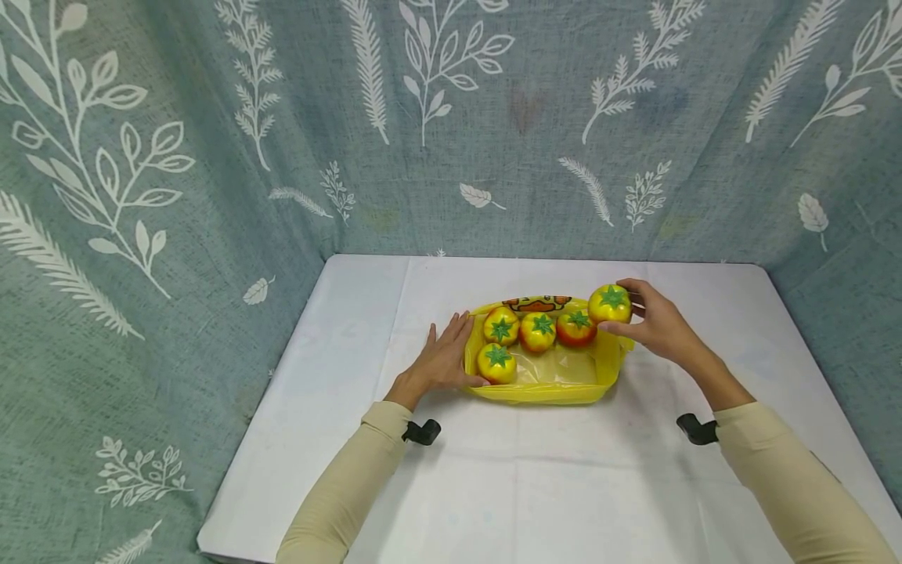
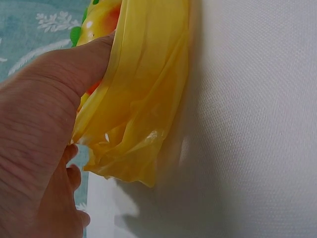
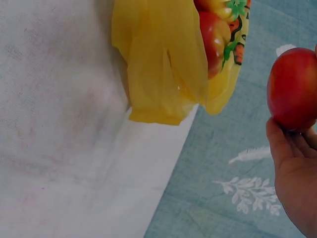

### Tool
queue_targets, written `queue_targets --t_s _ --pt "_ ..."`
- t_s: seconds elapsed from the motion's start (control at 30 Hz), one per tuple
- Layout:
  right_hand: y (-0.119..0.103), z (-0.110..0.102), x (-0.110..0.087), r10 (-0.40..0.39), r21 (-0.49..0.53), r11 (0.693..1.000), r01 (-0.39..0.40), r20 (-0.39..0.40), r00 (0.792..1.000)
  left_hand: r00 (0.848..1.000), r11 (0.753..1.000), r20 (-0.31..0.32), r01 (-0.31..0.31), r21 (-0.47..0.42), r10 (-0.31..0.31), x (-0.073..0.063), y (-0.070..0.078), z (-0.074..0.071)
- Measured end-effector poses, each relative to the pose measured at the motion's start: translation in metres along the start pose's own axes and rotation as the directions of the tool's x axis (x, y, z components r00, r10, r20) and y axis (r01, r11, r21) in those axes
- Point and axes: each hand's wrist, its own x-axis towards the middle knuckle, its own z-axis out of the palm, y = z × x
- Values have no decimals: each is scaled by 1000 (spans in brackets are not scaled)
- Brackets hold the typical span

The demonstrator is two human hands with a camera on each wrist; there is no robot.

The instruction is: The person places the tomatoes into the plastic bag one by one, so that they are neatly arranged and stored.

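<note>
A yellow plastic bag (image 1: 557, 393) lies on the table with its mouth spread wide. Inside sit several yellow-red toy tomatoes (image 1: 538, 333) with green star-shaped leaves, three along the back and one at the front left. My left hand (image 1: 444, 356) holds the bag's left end, thumb tucked inside the rim. In the left wrist view that thumb disappears behind the bag's wall (image 2: 143, 89). At the bag's back right corner, my right hand (image 1: 658, 321) grips another toy tomato (image 1: 610, 304) between thumb and fingers. Its red underside shows in the right wrist view.
A white cloth covers the table (image 1: 514, 470). Behind and beside it hangs a grey-green curtain (image 1: 437, 196) with white leaf prints. A printed cartoon face (image 1: 539, 304) marks the bag's back wall. Dark wrist mounts (image 1: 423, 432) stick out from both sleeves.
</note>
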Motion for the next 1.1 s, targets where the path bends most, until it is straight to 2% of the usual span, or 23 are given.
queue_targets --t_s 1.1 --pt "4 7 2 -26 34 999 25 36 999 1000 1000 -1 -3 20 3 -1 2 -3"
